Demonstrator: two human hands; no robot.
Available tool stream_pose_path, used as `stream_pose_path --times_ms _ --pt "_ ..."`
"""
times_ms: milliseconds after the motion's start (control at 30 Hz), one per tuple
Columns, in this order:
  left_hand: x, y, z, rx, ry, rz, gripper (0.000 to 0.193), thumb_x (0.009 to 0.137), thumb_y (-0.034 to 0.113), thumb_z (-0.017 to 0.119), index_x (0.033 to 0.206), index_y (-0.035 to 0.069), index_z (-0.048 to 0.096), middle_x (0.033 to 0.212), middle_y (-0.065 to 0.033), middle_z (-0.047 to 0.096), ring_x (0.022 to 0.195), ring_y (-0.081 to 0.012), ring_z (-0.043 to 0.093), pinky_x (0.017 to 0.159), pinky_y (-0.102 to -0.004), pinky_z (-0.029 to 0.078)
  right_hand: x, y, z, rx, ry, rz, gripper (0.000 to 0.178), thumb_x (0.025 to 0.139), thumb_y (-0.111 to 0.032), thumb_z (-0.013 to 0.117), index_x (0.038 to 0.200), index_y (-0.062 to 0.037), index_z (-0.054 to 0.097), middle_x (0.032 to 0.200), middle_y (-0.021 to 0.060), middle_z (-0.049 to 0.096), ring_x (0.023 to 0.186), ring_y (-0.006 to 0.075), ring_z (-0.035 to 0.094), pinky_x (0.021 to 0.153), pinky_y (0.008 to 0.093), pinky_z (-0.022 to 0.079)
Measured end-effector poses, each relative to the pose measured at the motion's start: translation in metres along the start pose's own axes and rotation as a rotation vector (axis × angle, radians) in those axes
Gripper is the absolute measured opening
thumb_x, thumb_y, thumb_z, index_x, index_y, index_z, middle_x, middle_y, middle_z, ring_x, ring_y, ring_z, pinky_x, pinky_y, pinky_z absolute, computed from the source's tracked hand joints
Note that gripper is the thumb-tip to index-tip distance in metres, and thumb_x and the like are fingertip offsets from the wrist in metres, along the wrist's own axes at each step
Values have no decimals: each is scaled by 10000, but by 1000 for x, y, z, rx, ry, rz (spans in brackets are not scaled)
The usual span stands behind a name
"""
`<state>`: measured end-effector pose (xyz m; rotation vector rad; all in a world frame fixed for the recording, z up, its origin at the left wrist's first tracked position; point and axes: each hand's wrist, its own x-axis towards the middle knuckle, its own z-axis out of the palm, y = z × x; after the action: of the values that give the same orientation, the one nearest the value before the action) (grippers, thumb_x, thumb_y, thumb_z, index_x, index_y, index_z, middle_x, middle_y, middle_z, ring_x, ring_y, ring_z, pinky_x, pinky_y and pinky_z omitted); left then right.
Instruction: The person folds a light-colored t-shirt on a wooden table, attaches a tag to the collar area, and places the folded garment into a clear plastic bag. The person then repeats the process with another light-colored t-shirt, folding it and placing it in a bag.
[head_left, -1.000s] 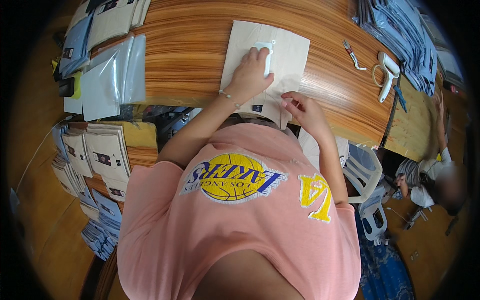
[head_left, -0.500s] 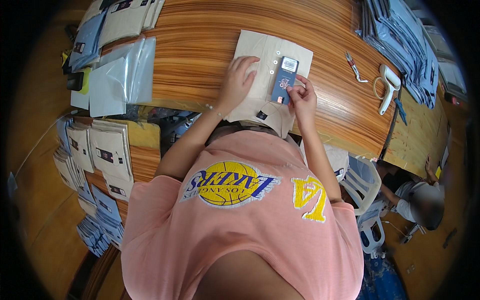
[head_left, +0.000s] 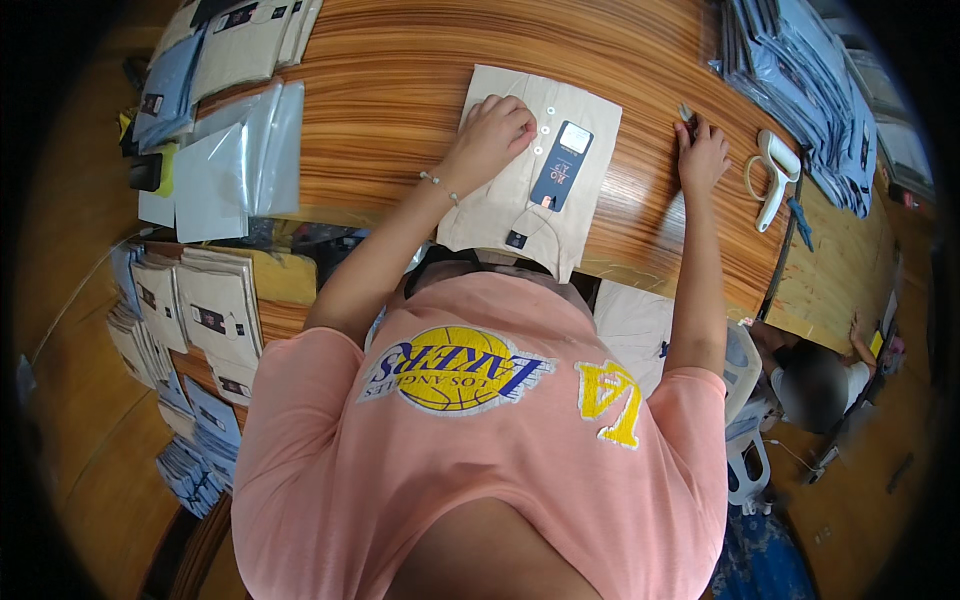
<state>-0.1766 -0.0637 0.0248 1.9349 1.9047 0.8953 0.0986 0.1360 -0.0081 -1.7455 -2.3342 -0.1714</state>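
A folded beige garment with a column of white buttons lies in front of me on the table. A dark blue hang tag with a white label rests on it, and a small black tag on a cord lies lower down. My left hand rests on the garment's upper left beside the buttons, fingers curled together; whatever is between them is hidden. To the right of the garment, my right hand has its fingers closed around small thread snips, whose upper end shows past the fingertips.
A white handheld tool lies right of my right hand. Bagged blue garments are stacked far right. Clear plastic bags and folded garments lie left, with more stacks lower down. Another person sits at the lower right.
My right hand has left the hang tag and moved right onto the thread snips. My left hand has shifted toward the buttons, its fingers now curled. The hang tag lies flat on the garment.
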Motion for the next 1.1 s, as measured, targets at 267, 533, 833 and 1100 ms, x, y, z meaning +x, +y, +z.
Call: stream_pose_path --times_ms 267,533,833,1100 --pt "-4 8 -1 -94 -44 -169 106 836 141 591 906 62 600 920 -77 588 895 -260 545 816 -354 425 -25 -38 -19 840 -44 -35 224 880 -158 584 1007 16 525 901 213 586 810 343 565 732 406 452" --pt "3 2 12 -57 18 -136 97 835 146 590 860 52 598 880 -92 579 881 -282 545 784 -370 432 -94 -133 -83 638 -386 -159 310 807 -248 661 1006 -58 518 746 137 637 649 285 630 566 375 477" --pt "5 9 8 -8 67 -60 100 823 159 609 857 67 590 874 -86 582 865 -281 553 758 -378 439 -87 -138 -85 528 -415 -77 348 798 -273 642 1060 -79 518 728 134 650 676 316 642 583 410 487" --pt "6 1 8 -174 -16 -182 113 828 146 611 841 35 591 840 -93 597 808 -263 571 724 -348 461 -82 -135 -91 494 -486 -108 359 799 -257 632 1079 -77 498 728 137 656 695 317 648 590 417 489"
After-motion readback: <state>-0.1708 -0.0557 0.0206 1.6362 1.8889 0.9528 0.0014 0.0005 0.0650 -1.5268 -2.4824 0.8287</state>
